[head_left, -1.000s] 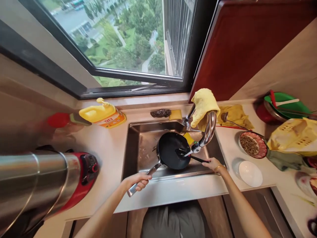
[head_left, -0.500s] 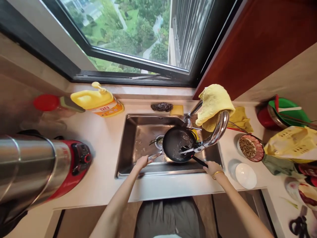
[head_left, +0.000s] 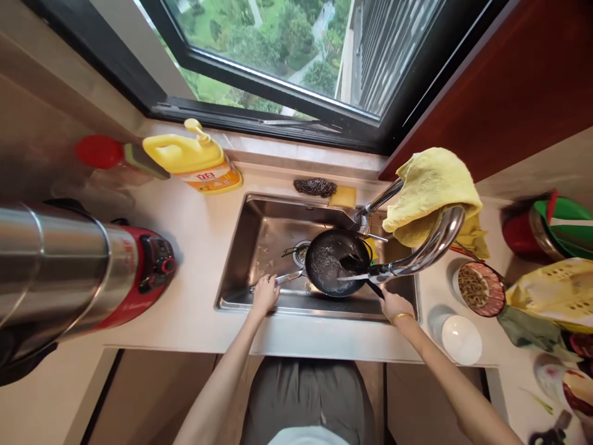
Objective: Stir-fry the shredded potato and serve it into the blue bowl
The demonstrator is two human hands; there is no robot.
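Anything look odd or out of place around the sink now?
A yellow cloth is draped over the faucet arch, an odd perch above the sink holding the pan. Scraps lie around the drain. Nothing spilled or broken.

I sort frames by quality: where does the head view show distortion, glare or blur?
Head view: the wide lens bends the window frame and stretches the steel vessel at left; head view: daylight glares on the faucet; head view: the green dish at right is blurred; the pan in the left hand and the black utensil in the right hand are sharp.
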